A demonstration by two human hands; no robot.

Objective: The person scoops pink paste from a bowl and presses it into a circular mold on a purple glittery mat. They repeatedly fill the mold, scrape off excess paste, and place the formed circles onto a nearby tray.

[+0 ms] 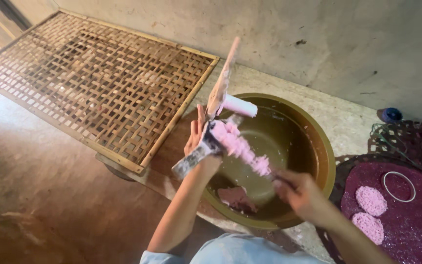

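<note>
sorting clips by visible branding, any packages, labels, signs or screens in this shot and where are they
None in view: no package, label, sign or screen shows.
What is there instead is unmarked: a round olive basin in the middle, a woven bamboo tray to its left, and a dark purple mat with pink discs at the right.
The left hand and right hand work pink dough over the basin.

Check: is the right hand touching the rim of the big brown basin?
Apart. In the head view the right hand is raised over the inside of the brown basin, gripping a paste-covered tool; open space separates it from the rim.
</note>
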